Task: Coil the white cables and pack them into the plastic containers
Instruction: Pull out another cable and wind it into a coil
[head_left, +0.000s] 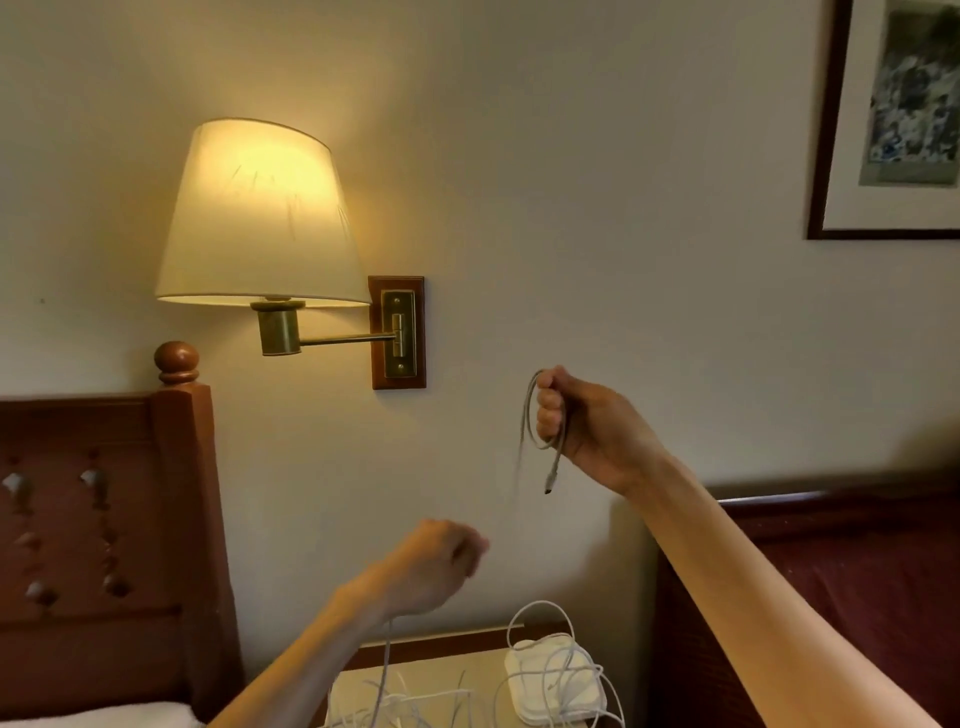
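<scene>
My right hand (576, 421) is raised in front of the wall and grips a small loop of white cable (530, 415); the plug end (550, 480) dangles just below my fist. Lower and to the left, my left hand (436, 566) is blurred, fingers curled, with a strand of the same cable (385, 670) hanging down from it toward the nightstand. More white cables (561, 670) lie tangled over a white plastic container (550, 696) on the nightstand (483, 670).
A lit wall lamp (260, 218) on a brass arm hangs at the upper left. Wooden headboards stand on the left (104, 519) and right (831, 561). A framed picture (893, 119) is at the upper right.
</scene>
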